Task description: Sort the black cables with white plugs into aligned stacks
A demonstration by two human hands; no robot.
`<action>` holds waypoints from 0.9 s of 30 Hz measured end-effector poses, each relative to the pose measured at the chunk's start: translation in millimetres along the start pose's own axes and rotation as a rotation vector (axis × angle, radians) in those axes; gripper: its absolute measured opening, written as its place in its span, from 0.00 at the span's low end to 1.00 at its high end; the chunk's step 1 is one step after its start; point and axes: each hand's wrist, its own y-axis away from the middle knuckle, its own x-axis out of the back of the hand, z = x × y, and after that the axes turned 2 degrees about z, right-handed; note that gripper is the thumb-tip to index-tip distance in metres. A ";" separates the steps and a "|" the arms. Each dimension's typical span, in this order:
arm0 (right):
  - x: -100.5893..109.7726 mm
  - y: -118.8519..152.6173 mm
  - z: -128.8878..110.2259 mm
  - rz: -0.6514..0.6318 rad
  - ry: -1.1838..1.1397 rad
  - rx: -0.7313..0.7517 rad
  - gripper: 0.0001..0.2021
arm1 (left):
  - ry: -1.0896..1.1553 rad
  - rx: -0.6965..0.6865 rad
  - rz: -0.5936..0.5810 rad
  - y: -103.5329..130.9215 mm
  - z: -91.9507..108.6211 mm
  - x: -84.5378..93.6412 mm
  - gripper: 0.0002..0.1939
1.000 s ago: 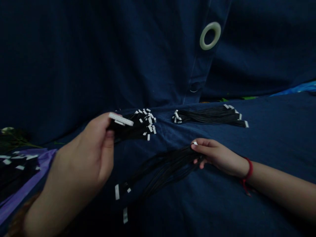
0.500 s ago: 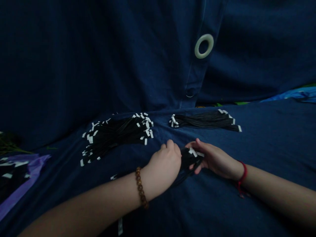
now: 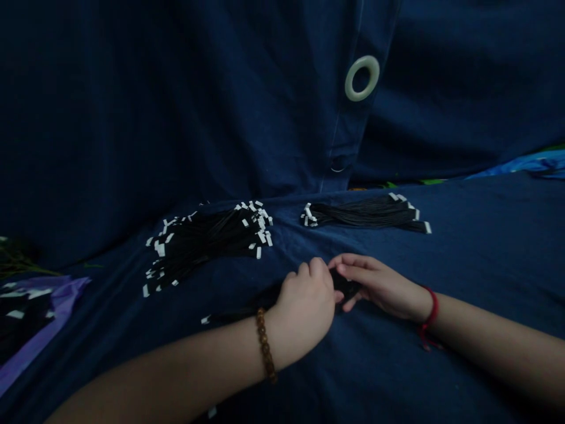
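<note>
A bundle of thin black cords [image 3: 348, 287] lies between my two hands in the middle of the view. My left hand [image 3: 308, 303], with a brown bead bracelet at the wrist, is closed round it. The fingers of my right hand [image 3: 379, 285], which wears a red string, are curled about its right end, and the white tips there are hidden. On the left the cords run out behind my left wrist to a white tip [image 3: 205, 320]. Farther off rest a large pile of white-tipped black cords [image 3: 212, 238] and a smaller bundle [image 3: 362, 215].
Dark blue cloth [image 3: 477, 253] covers the surface and hangs behind it, with a pale ring [image 3: 362, 78] on the hanging part. At the left edge a purple bag [image 3: 66, 300] holds more white-tipped black pieces. Blue fabric [image 3: 525, 163] shows at far right.
My left hand has shifted right and slightly down, closer to my right hand. The right fingers have closed further over the bundle's end, covering its white tips.
</note>
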 end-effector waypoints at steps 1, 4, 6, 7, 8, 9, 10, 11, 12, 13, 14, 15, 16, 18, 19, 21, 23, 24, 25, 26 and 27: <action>-0.6 -0.3 0.9 0.003 0.025 0.007 0.18 | 0.032 -0.005 -0.006 1.7 -0.4 -0.3 0.24; -2.0 1.2 1.6 0.024 0.104 0.062 0.18 | 0.127 -0.021 -0.007 9.4 -8.1 3.1 0.37; -2.7 5.5 -2.0 0.062 0.150 0.125 0.17 | 0.197 -0.017 -0.056 15.9 -18.0 6.7 0.44; -3.1 8.7 -5.3 0.076 0.180 0.165 0.16 | 0.230 -0.001 -0.095 19.0 -23.9 8.2 0.45; -3.9 12.6 -9.6 0.074 0.227 0.221 0.14 | 0.264 0.021 -0.130 21.9 -30.1 9.6 0.44; -5.0 16.8 -14.5 0.054 0.291 0.296 0.12 | 0.302 0.045 -0.156 24.4 -36.5 10.8 0.42; -6.5 21.1 -19.7 0.022 0.373 0.393 0.10 | 0.343 0.072 -0.173 26.5 -42.9 12.0 0.39; -8.5 25.3 -25.0 -0.015 0.469 0.505 0.08 | 0.383 0.097 -0.187 28.1 -48.8 13.3 0.34; -10.9 29.0 -29.9 -0.050 0.573 0.619 0.08 | 0.417 0.118 -0.199 29.4 -54.3 14.9 0.29; -13.4 32.2 -34.2 -0.074 0.671 0.719 0.08 | 0.436 0.134 -0.213 30.4 -59.1 17.0 0.24; -15.9 34.7 -37.7 -0.083 0.751 0.791 0.09 | 0.430 0.145 -0.227 31.5 -63.2 19.5 0.20; -18.1 36.5 -40.5 -0.084 0.822 0.837 0.11 | 0.391 0.152 -0.234 32.6 -66.6 22.4 0.17; -19.7 37.9 -42.6 -0.084 0.879 0.859 0.11 | 0.324 0.154 -0.228 34.1 -69.5 25.7 0.17; -21.2 39.6 -45.4 -0.088 0.942 0.867 0.11 | 0.151 0.140 -0.181 37.8 -74.1 33.0 0.18; -21.1 40.4 -46.6 -0.089 0.965 0.870 0.10 | 0.067 0.125 -0.153 40.0 -76.2 36.5 0.18; -20.1 41.9 -48.6 -0.065 1.021 0.896 0.07 | -0.058 0.091 -0.097 44.3 -80.3 42.5 0.18; -19.6 43.2 -49.6 -0.007 1.108 0.952 0.06 | -0.128 0.076 -0.057 47.6 -83.7 45.8 0.17; -19.9 43.7 -49.5 0.022 1.158 0.979 0.07 | -0.148 0.074 -0.042 48.8 -84.9 46.3 0.17; -20.5 44.0 -48.9 0.044 1.208 1.006 0.08 | -0.159 0.071 -0.032 49.7 -85.5 46.3 0.17; -21.4 44.1 -47.9 0.057 1.260 1.029 0.09 | -0.167 0.068 -0.022 50.5 -85.6 45.8 0.16; -22.6 44.3 -46.7 0.065 1.308 1.049 0.10 | -0.171 0.064 -0.013 51.1 -85.5 45.1 0.16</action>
